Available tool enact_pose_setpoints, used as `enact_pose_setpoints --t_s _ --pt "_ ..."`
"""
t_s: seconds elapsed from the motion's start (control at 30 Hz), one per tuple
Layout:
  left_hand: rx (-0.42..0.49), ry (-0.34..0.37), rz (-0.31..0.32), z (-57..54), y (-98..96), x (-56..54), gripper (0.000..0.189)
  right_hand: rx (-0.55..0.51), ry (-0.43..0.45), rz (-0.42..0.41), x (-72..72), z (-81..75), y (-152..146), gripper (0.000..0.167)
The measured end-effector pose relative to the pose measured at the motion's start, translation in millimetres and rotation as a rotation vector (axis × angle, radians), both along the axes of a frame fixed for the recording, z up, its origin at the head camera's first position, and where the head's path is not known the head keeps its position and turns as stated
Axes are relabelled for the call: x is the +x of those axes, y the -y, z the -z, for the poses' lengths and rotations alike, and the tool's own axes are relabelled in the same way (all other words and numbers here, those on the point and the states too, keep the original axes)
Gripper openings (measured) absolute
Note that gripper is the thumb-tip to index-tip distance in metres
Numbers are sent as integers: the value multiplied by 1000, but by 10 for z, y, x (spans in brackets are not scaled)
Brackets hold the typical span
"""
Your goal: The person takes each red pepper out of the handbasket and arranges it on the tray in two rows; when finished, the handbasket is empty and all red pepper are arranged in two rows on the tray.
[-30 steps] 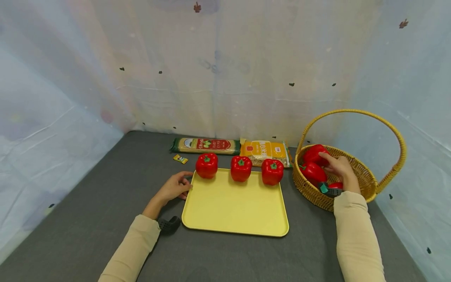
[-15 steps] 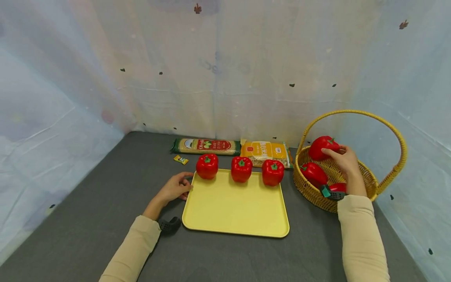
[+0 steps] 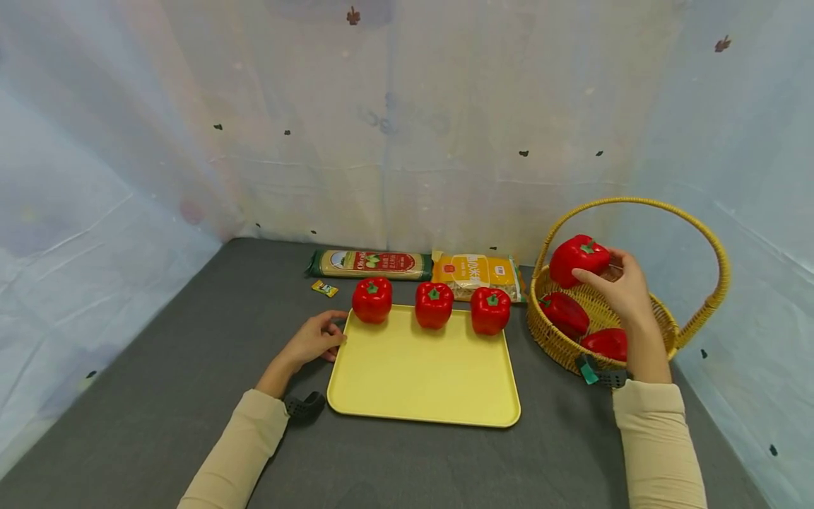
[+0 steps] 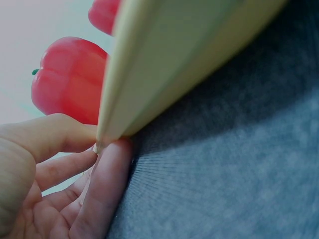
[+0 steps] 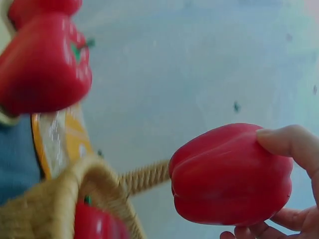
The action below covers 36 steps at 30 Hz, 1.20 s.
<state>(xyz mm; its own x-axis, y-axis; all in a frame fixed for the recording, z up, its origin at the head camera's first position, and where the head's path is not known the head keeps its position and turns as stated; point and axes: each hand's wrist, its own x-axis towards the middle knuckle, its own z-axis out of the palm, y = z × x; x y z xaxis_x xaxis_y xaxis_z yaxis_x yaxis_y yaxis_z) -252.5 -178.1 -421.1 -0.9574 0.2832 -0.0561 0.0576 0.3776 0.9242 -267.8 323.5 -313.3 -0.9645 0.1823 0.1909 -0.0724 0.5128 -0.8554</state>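
My right hand [image 3: 629,291] grips a red bell pepper [image 3: 577,260] above the wicker basket [image 3: 552,343], thumb on one side and fingers on the other. In the right wrist view that pepper [image 5: 232,177] hangs apart from the basket's rim. Two more red bell peppers, one at the left [image 3: 564,314] and one nearer the front [image 3: 607,343], lie inside the basket. My left hand [image 3: 313,339] pinches the left edge of a yellow tray [image 3: 422,375], seen close up at its rim [image 4: 110,99] in the left wrist view. Three red bell peppers [image 3: 434,305] stand in a row along the tray's far edge.
Behind the tray lie a long pack of pasta [image 3: 375,264] and an orange bag of grain [image 3: 480,274]. A small yellow packet [image 3: 325,288] lies at the back left. The basket's tall handle [image 3: 636,201] arches over it. A pale sheet [image 3: 381,177] hangs behind the grey tabletop.
My right hand has lifted the bell pepper up out of the basket, its stem now turned toward the head camera. My left hand stays at the tray's edge.
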Motion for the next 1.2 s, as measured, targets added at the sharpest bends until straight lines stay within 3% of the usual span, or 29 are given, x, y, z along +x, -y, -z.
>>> enact_pose_setpoints --t_s 0.13,0.37,0.57,1.1,1.2 --pt "-2 2 -7 39 22 -25 49 -17 -82 -52 133 -51 211 76" --pt "-6 1 -27 251 97 -158 51 -54 -204 -165 295 -135 597 69" --pt "-12 -1 -33 278 117 -169 51 -81 -287 -285 338 -104 908 72" --pt "-11 0 -43 310 75 -188 51 -81 -235 -510 317 60 1877 72" --pt "-16 -5 -49 303 68 -200 50 -42 -220 -529 324 117 2026 72"
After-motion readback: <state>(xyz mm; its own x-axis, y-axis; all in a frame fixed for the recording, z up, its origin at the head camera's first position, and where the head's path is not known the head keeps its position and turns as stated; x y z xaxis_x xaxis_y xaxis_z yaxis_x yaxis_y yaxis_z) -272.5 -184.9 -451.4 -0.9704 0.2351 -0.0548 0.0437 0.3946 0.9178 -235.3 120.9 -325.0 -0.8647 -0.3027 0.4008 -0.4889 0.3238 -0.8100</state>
